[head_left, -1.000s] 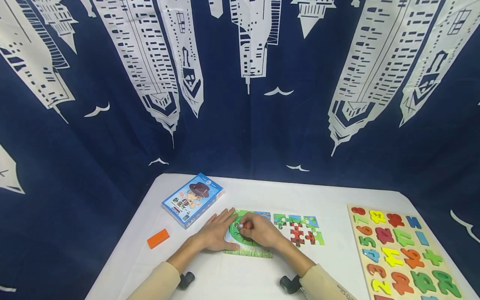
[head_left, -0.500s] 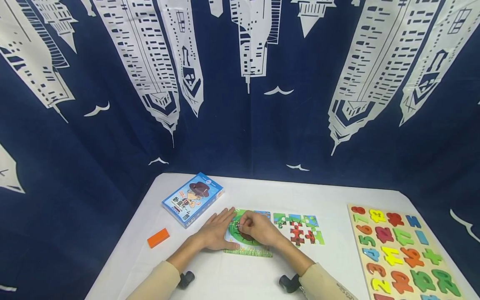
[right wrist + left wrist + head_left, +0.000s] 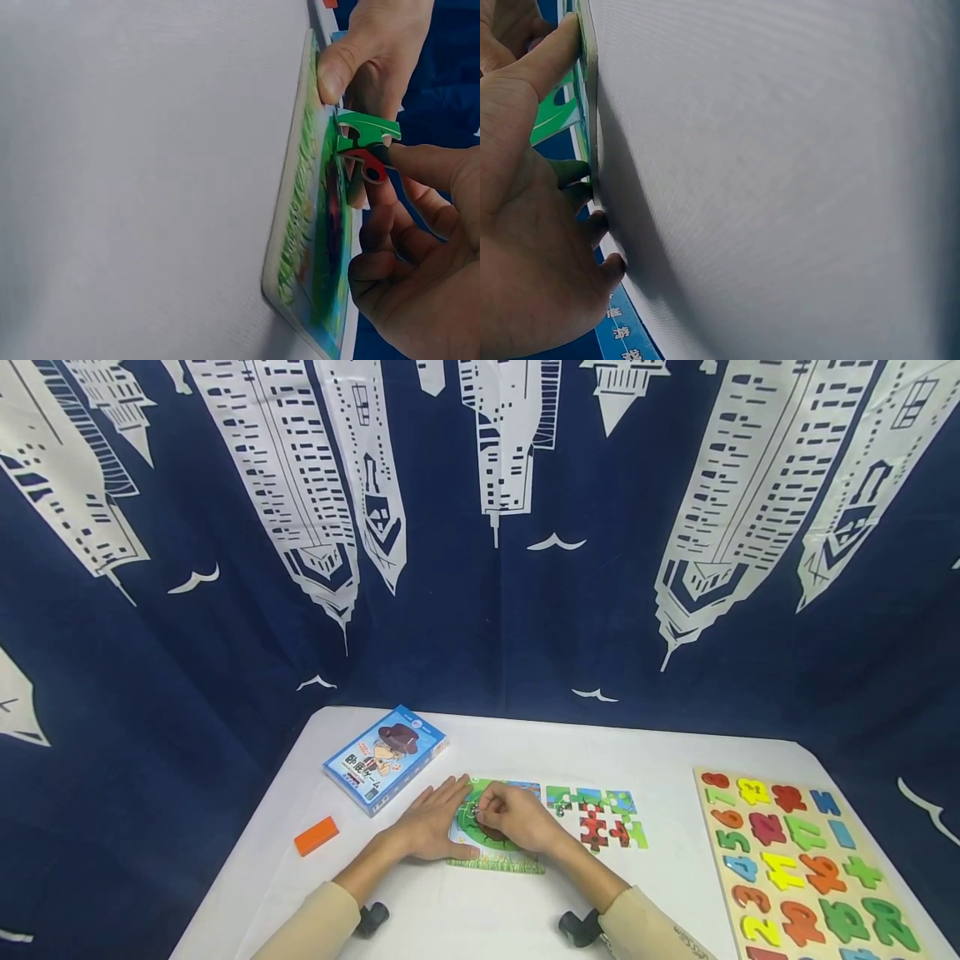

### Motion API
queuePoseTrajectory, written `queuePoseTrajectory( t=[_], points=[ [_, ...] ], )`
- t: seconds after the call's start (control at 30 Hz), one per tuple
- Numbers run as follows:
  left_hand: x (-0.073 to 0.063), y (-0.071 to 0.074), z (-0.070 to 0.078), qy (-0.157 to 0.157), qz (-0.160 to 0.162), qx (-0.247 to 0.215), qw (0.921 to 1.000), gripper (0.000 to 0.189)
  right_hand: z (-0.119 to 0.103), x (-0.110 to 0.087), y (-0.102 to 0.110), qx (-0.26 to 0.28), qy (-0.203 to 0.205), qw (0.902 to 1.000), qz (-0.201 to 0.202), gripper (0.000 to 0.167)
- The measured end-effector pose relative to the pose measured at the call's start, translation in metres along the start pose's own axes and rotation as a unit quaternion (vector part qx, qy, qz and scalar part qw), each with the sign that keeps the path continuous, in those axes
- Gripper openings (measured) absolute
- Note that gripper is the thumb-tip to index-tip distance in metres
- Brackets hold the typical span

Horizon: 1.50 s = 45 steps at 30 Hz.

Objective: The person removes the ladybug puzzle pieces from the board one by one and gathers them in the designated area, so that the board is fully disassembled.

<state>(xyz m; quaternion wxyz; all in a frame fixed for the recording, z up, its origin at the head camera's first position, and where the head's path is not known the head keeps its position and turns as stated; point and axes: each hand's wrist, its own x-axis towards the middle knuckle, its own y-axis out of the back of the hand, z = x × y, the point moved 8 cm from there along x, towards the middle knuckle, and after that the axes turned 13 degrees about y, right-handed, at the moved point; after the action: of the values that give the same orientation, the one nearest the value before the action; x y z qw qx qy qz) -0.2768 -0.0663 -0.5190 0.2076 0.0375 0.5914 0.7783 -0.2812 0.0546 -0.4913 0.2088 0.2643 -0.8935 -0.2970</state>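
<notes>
A small jigsaw board [image 3: 498,863] with a grass border and a green picture lies on the white table. Spread over its left side, my left hand [image 3: 435,828] rests with straight fingers, the thumb along the near edge. My right hand [image 3: 522,818] is over the middle of the board. Between its thumb and fingers it pinches a jigsaw piece [image 3: 369,129], green and red with black, tilted against the picture in the right wrist view. Whether that piece is seated cannot be told. Loose jigsaw pieces [image 3: 594,831] lie flat just right of the board.
A blue card game box [image 3: 384,764] lies at the back left, with an orange block [image 3: 317,836] nearer. At the right stands a wooden number board [image 3: 756,850] filled with coloured figures. A dark blue patterned cloth [image 3: 450,635] hangs behind the table.
The right hand has turned the piece slightly and brought it down onto the board; its grey underside no longer shows. The left hand stays in place.
</notes>
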Motion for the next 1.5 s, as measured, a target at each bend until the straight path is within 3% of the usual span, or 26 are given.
queuePoseTrajectory(
  t=[0.33, 0.93, 1.5],
  points=[
    [0.000, -0.002, -0.001, 0.002, 0.004, -0.001, 1.0000, 0.108, 0.002, -0.011, 0.026, 0.010, -0.006, 0.9999, 0.003, 0.006],
    [0.000, -0.001, -0.001, 0.000, 0.005, -0.006, 1.0000, 0.106, 0.040, -0.050, 0.077, -0.010, -0.060, 0.9981, -0.014, 0.008],
    [-0.001, 0.001, 0.000, -0.001, 0.001, -0.005, 1.0000, 0.106, 0.066, -0.070, 0.087, 0.011, -0.092, 0.9951, -0.035, 0.005]
  ],
)
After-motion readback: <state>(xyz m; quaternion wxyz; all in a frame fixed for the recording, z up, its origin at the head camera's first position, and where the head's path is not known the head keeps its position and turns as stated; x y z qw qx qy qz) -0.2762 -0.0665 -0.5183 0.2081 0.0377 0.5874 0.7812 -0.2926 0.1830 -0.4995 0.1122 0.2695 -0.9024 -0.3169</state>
